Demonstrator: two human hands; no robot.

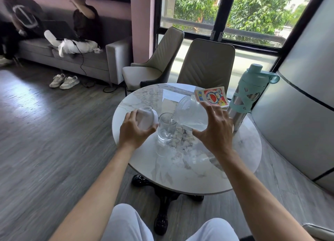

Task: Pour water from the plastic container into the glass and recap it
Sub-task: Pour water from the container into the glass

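Water is being poured: the plastic container [191, 114] is being held tipped over, mouth down-left, just above the rim of the glass [166, 127], which is standing upright on the marble table [235, 161] between the two hands. The right hand [216, 130] is being spread wide around the container's body, thumb underneath, fingers splayed over the top; the grip is looking loose, more a cradle than a clamp. The left hand [134, 130] is being closed around the white cap [146, 119], held just beside the glass.

Risks being noted:
- Glass is not being steadied by either hand; a knock from the container's mouth is likely to be tipping or sliding it on the smooth top.
- Container's mouth is looking wide against the glass; a steeper tilt is likely to be sending water over the rim onto the table.
- Soft clear walls are probably flexing under a splayed grip; a squeeze could be surging the flow.
- Comic book [212, 96] and teal bottle [247, 94] are lying near, on the far right; a spill is likely to be reaching the book first.
- Water level in the glass is hard to be judging.
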